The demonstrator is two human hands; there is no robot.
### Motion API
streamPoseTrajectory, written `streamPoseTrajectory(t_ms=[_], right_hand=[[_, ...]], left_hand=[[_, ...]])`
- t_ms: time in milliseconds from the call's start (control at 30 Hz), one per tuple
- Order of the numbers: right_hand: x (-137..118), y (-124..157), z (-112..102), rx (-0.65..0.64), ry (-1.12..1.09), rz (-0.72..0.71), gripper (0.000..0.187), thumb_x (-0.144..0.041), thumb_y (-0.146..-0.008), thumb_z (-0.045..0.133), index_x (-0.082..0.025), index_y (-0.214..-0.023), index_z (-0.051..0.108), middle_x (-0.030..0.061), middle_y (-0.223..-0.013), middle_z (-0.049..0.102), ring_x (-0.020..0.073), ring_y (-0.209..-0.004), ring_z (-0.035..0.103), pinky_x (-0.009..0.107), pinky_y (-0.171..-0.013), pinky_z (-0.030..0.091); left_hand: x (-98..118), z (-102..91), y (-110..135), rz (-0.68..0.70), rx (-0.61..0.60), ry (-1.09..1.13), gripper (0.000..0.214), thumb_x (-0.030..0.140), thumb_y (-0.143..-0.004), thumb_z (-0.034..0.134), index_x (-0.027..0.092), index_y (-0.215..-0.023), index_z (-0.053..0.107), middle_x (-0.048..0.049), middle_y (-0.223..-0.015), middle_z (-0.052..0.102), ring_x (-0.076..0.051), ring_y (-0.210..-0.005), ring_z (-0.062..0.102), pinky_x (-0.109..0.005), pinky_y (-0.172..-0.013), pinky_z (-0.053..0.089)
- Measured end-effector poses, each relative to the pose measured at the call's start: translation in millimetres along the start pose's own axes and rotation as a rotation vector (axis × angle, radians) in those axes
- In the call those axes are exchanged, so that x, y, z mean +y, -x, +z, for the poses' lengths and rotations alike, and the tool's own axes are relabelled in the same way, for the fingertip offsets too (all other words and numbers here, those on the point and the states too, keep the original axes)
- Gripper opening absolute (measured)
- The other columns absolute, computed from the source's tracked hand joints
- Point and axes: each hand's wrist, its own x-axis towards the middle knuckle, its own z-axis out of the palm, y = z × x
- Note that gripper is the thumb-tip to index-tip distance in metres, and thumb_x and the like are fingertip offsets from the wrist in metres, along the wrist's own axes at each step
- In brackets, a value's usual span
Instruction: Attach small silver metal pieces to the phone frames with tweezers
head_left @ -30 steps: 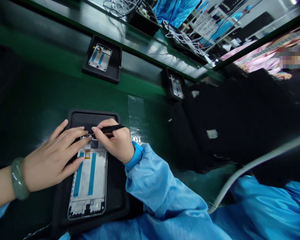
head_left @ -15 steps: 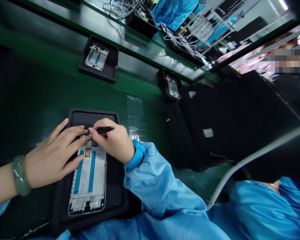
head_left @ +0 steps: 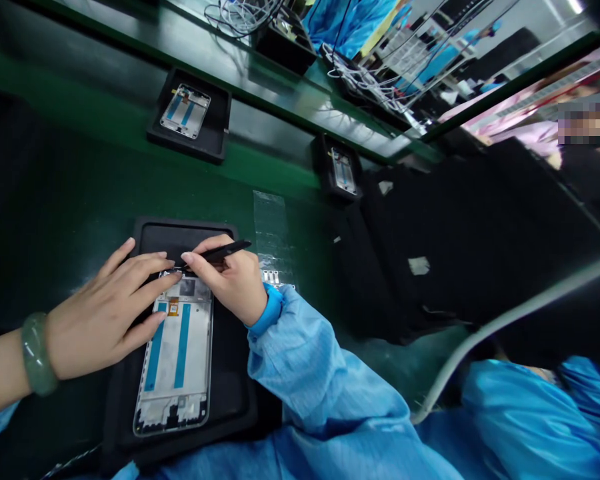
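Closest to me are two bare hands working close together, nearly meeting at the fingertips but not clamped on each other. The left hand point(head_left: 105, 307) lies open, its fingers spread over the top end of a phone frame point(head_left: 166, 360), which I judge keeps the frame from shifting. A green bangle point(head_left: 37, 355) circles that wrist. The right hand point(head_left: 230, 283) pinches black tweezers point(head_left: 225, 252) like a pen, their tips angled down to the same end of the frame, right beside the left fingertips. I cannot tell whether the tips grip anything there. The frame lies flat on a black tray point(head_left: 180, 235), which seems to cushion it from the bench. It shows two blue strips point(head_left: 183, 345) and a small orange tag point(head_left: 173, 307). A blue wrist strap point(head_left: 270, 311) and a blue sleeve point(head_left: 300, 373) mark the right arm. Just past the right hand, a clear film strip point(head_left: 273, 230) lies on the green bench point(head_left: 80, 187), with small metal parts point(head_left: 273, 278) at its near end, close at hand and not in the way. Farther off, a second frame point(head_left: 185, 111) and a third frame point(head_left: 343, 171) sit on their own trays below a glossy shelf point(head_left: 230, 57) carrying white cables point(head_left: 365, 80). To the right are black cloth point(head_left: 455, 233), a grey cable point(head_left: 515, 320) and another blue sleeve point(head_left: 525, 413).
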Motion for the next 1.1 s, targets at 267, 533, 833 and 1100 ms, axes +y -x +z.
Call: streamPoseTrajectory(t_ms=[267,533,833,1100], right_hand=[[4.3,-2.2,2.7,0.006,-0.006,-0.012,0.016,-0.035,-0.081,0.065,-0.019,-0.078,0.061,-0.0024,-0.074,0.067,0.0087,-0.062,0.064,0.02,-0.06,0.051],[-0.7,3.2,2.9,0.03,0.128,-0.133,0.014,-0.031,-0.084,0.061,-0.018,-0.08,0.063,-0.0006,-0.077,0.067,0.0084,-0.066,0.064,0.018,-0.064,0.051],[-0.4,5.1,0.7,-0.028,0.219,-0.238,0.018,-0.031,-0.09,0.051,-0.019,-0.079,0.058,0.0016,-0.076,0.064,0.0103,-0.069,0.061,0.021,-0.065,0.05],[-3.2,3.1,3.1,-0.086,0.328,-0.271,0.02,-0.029,-0.092,0.046,-0.019,-0.077,0.055,0.0016,-0.072,0.061,0.0105,-0.066,0.059,0.021,-0.064,0.048]], left_hand=[[6.1,-3.2,-1.0,-0.068,0.0,0.06,0.052,0.034,-0.086,0.047,0.024,-0.136,0.037,-0.0087,-0.128,0.05,-0.026,-0.128,0.041,-0.054,-0.115,0.015],[6.3,-2.9,-1.6,-0.043,-0.001,0.019,0.056,0.035,-0.086,0.046,0.021,-0.139,0.033,-0.0111,-0.13,0.049,-0.025,-0.129,0.04,-0.052,-0.115,0.015],[4.6,-4.1,-1.0,-0.025,0.017,0.011,0.047,0.036,-0.085,0.048,0.018,-0.129,0.048,-0.0114,-0.127,0.052,-0.027,-0.126,0.044,-0.051,-0.116,0.016],[9.8,-6.2,-2.7,-0.07,0.03,0.016,0.044,0.035,-0.086,0.048,0.018,-0.126,0.05,-0.0108,-0.125,0.055,-0.026,-0.125,0.045,-0.051,-0.115,0.019]])
